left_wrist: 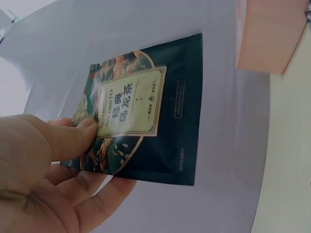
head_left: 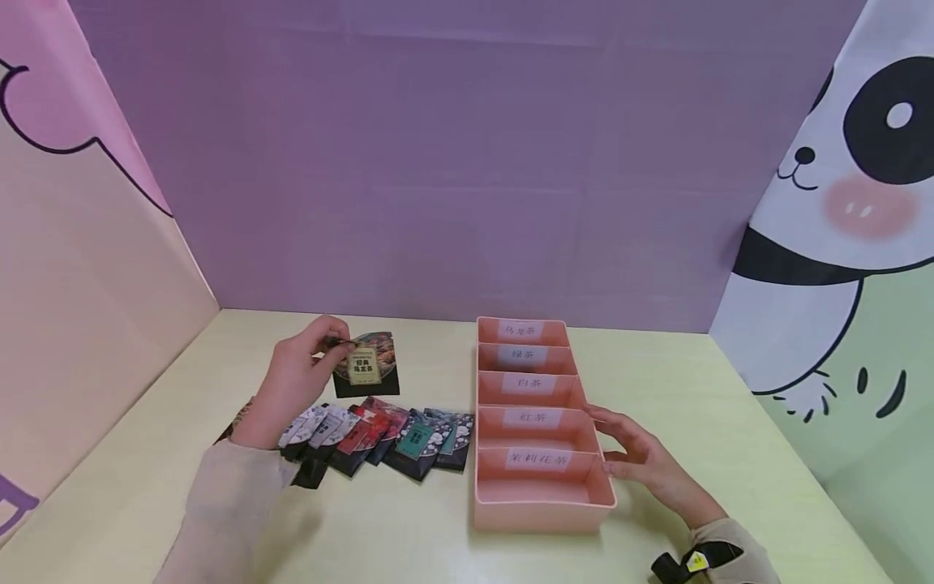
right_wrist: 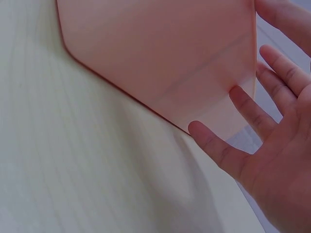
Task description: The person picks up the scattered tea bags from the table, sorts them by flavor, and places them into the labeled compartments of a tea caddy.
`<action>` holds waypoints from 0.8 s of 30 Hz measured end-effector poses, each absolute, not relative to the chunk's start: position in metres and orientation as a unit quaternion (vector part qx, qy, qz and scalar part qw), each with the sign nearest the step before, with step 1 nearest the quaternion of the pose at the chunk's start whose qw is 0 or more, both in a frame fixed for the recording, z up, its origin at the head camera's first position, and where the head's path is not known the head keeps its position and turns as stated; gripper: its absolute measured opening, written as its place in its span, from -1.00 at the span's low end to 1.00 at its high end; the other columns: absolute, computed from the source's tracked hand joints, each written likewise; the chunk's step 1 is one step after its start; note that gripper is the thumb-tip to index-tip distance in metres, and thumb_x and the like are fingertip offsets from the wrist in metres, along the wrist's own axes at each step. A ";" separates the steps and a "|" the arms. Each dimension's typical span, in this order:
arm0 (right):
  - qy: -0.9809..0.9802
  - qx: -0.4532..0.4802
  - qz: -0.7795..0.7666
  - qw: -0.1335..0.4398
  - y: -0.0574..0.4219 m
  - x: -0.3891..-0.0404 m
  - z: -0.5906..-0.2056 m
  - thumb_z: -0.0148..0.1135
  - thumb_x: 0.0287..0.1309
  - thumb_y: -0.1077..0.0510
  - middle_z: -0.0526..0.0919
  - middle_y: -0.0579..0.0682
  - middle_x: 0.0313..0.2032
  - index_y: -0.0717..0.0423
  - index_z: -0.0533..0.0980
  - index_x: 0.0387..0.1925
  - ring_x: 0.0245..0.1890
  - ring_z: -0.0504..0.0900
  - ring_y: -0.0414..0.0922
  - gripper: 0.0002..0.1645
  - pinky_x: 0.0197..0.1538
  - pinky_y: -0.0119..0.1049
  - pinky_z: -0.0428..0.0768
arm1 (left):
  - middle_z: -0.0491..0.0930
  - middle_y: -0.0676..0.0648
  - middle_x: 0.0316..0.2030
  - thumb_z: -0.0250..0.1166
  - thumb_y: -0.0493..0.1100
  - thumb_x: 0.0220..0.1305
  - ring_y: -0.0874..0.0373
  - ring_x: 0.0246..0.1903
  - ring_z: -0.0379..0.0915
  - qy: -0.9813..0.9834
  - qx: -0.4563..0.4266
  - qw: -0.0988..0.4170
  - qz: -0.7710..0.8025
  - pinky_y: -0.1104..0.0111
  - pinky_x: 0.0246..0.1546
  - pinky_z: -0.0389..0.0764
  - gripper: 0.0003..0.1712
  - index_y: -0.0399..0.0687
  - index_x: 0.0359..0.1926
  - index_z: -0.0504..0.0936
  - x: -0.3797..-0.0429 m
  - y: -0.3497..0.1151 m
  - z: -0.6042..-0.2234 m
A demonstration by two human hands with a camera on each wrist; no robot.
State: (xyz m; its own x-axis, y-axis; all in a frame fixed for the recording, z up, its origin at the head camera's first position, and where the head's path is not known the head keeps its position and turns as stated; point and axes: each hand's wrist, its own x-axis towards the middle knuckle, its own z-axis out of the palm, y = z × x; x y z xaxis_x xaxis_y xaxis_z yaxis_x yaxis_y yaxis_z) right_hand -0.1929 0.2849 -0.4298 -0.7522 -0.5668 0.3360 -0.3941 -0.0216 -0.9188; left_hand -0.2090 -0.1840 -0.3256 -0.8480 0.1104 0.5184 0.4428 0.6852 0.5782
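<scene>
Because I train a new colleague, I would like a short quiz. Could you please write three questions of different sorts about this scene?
1. Which hand pinches the oolong tea sachet?
2. True or false: the pink compartment box bears five labels.
3. In the head view, where does the row of other tea sachets lie?
A) Inside the box
B) Left of the box
C) Right of the box

Key: 1. The left hand. 2. True. 3. B.

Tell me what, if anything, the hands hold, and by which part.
The left hand pinches the oolong tea packet near its upper left corner; the right hand only touches the pink box.
</scene>
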 end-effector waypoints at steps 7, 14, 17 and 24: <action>0.701 -0.338 -0.624 0.070 0.285 -0.192 -0.431 0.09 0.29 0.48 0.29 -0.08 0.43 0.33 0.12 0.45 0.32 0.34 -0.29 -0.26 0.17 -0.30 0.50 | 0.68 -0.16 -0.20 0.23 -0.38 0.37 -0.08 -0.18 0.61 -0.895 -0.213 0.185 -0.345 0.02 -0.19 0.60 -0.91 -0.13 -0.19 0.54 -0.234 -0.158 -0.313; 0.699 -0.338 -0.626 0.076 0.286 -0.192 -0.432 0.09 0.30 0.48 0.32 -0.20 0.41 0.34 0.12 0.45 0.33 0.33 -0.31 -0.27 0.17 -0.30 0.50 | 0.64 -0.14 -0.22 0.18 -0.37 0.42 -0.03 -0.24 0.59 -0.896 -0.239 0.110 -0.357 0.20 -0.33 0.66 -0.92 -0.13 -0.21 0.54 -0.258 -0.130 -0.297; 0.698 -0.337 -0.628 0.075 0.287 -0.192 -0.433 0.09 0.29 0.47 0.32 -0.20 0.41 0.34 0.13 0.44 0.33 0.33 -0.31 -0.28 0.17 -0.30 0.50 | 0.63 -0.16 -0.23 0.16 -0.38 0.43 -0.03 -0.27 0.61 -0.891 -0.248 0.106 -0.365 0.20 -0.32 0.67 -0.92 -0.14 -0.23 0.52 -0.267 -0.116 -0.292; 0.697 -0.336 -0.630 0.072 0.288 -0.192 -0.434 0.09 0.29 0.48 0.32 -0.17 0.41 0.34 0.14 0.44 0.33 0.33 -0.30 -0.28 0.17 -0.29 0.50 | 0.65 -0.16 -0.19 0.20 -0.36 0.40 -0.04 -0.22 0.64 -0.885 -0.257 0.124 -0.368 0.18 -0.26 0.62 -0.92 -0.13 -0.25 0.52 -0.290 -0.080 -0.292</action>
